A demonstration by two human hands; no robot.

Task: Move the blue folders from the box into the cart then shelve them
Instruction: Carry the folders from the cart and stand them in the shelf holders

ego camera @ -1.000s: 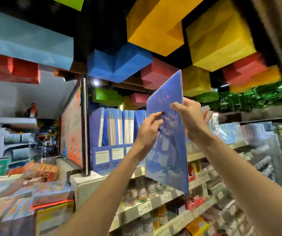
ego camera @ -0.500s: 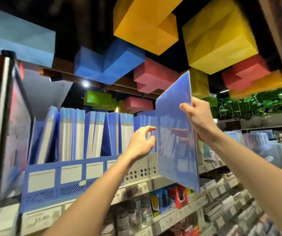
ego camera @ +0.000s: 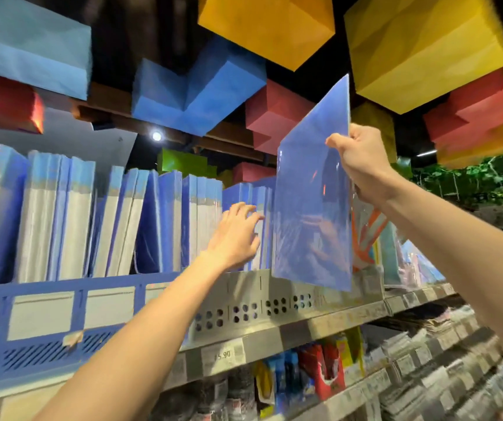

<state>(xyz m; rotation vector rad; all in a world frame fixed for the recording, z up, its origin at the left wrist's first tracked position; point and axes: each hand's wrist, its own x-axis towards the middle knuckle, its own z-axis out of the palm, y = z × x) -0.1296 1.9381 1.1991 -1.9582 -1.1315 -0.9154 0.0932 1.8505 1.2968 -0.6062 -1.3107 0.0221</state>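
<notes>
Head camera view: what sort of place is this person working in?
Probably a stationery shop: shelf-edge price tags, one reading 5.90, rows of blue folders standing in racks, and packaged goods beneath.

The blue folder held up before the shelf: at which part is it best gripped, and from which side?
Pinch the blue folder at its upper right edge, coming from the right, as the right hand does. It is thin, flat and upright, so a pinch closes on both faces, leaving its lower edge free.
</notes>
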